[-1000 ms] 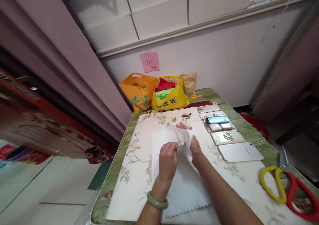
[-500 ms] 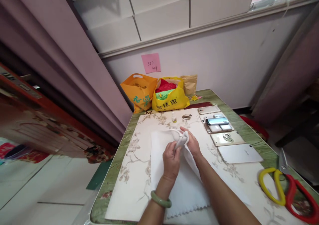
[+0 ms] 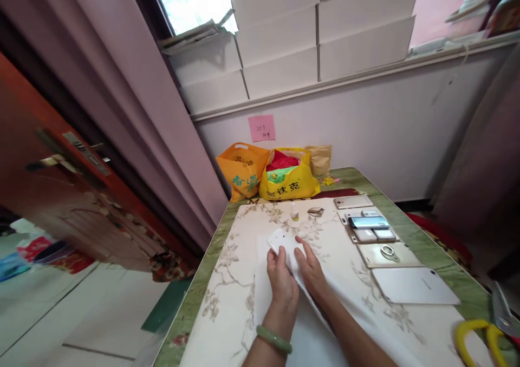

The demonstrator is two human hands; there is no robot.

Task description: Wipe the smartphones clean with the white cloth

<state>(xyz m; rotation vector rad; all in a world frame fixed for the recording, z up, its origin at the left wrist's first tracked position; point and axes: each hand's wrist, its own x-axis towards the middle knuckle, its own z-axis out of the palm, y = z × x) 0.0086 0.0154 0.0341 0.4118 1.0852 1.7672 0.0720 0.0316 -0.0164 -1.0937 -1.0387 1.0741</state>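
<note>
Near the middle of the table, my left hand, with a green bangle at its wrist, grips a small white phone-like object by its lower left side. My right hand is closed on a white cloth against the object's right side. The cloth hangs from the hands and spreads over the table towards me. A small bottle and a pair of folded glasses lie beyond the hands.
Several phones lie in a column at the right, some with small items on top. Yellow-handled scissors are at the lower right. An orange bag, a yellow bag and a brown pouch stand at the back edge.
The white object, earlier mostly wrapped in the cloth, now shows its upper face. The view has shifted, so the table things appear lower and further right.
</note>
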